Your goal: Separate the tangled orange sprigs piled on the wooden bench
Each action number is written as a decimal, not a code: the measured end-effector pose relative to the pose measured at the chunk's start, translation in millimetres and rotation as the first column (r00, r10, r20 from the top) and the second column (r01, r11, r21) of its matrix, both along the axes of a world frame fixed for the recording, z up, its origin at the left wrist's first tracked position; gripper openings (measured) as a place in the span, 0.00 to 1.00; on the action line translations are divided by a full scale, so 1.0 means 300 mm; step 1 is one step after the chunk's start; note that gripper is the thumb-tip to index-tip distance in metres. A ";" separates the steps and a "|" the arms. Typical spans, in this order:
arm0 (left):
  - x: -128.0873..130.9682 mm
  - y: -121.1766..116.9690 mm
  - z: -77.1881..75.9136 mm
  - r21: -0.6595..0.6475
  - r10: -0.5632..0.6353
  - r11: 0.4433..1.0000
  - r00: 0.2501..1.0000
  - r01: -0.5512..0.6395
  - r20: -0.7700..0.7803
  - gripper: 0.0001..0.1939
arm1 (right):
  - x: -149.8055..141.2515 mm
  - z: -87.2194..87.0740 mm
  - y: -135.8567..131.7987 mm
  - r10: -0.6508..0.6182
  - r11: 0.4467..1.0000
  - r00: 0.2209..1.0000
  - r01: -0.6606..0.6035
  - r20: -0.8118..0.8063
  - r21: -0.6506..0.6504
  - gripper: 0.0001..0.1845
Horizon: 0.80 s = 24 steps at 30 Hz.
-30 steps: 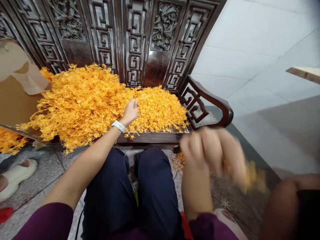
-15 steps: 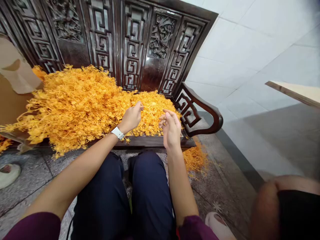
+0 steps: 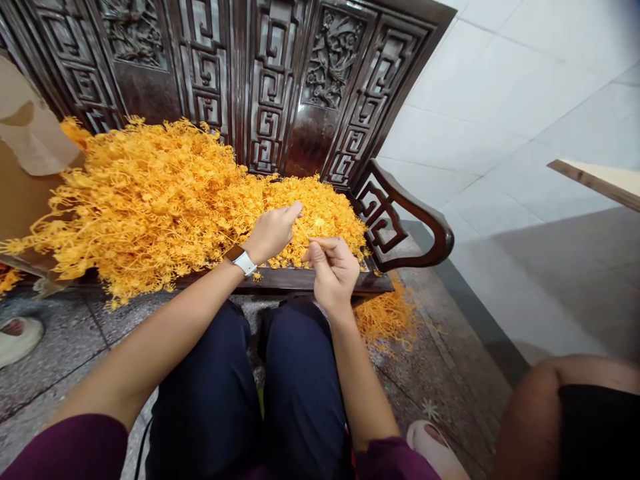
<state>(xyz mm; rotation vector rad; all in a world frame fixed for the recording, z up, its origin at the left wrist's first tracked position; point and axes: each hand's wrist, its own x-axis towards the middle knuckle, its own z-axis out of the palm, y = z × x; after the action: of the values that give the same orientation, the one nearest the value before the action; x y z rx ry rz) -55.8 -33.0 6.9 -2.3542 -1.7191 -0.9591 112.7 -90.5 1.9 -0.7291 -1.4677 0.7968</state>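
A large heap of orange-yellow branching sprigs (image 3: 150, 200) lies on the seat of a dark carved wooden bench (image 3: 305, 281). My left hand (image 3: 273, 233), with a white-strapped watch (image 3: 241, 261) on its wrist, hovers over the heap with its fingers drawn together. I cannot tell whether those fingers hold anything. My right hand (image 3: 333, 270) is just beside it, above the bench's front edge. Its thumb and forefinger pinch a thin orange sprig (image 3: 301, 230), which runs up toward my left fingers.
Carved panels form the bench back (image 3: 270, 80), with a curved armrest (image 3: 405, 220) at right. Loose sprigs (image 3: 385, 317) lie on the stone floor. Cardboard (image 3: 30, 140) stands at left. A seated person's leg (image 3: 530, 413) is at right, beside a white tiled wall (image 3: 475, 133).
My right hand has come in from a blurred position at the right and now pinches a sprig near my left hand. My left hand has shifted slightly right.
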 end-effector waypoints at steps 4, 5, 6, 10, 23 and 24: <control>-0.038 0.009 0.009 0.056 0.042 0.997 0.998 -0.045 0.042 0.20 | 0.037 0.008 0.011 -0.016 0.994 0.997 0.009 -0.069 -0.106 0.14; -0.048 0.009 0.010 0.068 0.033 0.997 0.999 -0.036 0.042 0.21 | 0.047 0.010 0.026 -0.027 0.992 0.998 0.019 -0.065 -0.127 0.14; -0.056 0.009 0.011 0.075 0.012 0.997 0.999 -0.015 0.031 0.20 | 0.055 0.012 0.043 -0.024 0.989 0.999 0.018 -0.042 -0.144 0.15; -0.049 -0.010 0.024 0.072 -0.088 0.993 0.994 0.093 -0.072 0.18 | 0.069 0.019 0.096 0.131 0.979 0.988 -0.116 0.083 -0.170 0.17; -0.193 0.130 -0.164 -0.289 -0.085 0.933 0.913 0.213 0.400 0.09 | 0.145 0.194 -0.177 0.749 0.111 0.337 -0.913 0.570 0.393 0.09; -0.199 0.138 -0.174 -0.273 -0.072 0.933 0.866 0.234 0.495 0.11 | 0.157 0.217 -0.152 0.721 -0.002 0.243 -0.936 0.649 0.353 0.11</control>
<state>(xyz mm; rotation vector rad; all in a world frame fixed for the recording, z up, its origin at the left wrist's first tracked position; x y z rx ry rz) -115.4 8.3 -45.2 -2.6596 -2.0087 -1.5009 159.9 -136.2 67.1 0.9397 -2.3112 0.8743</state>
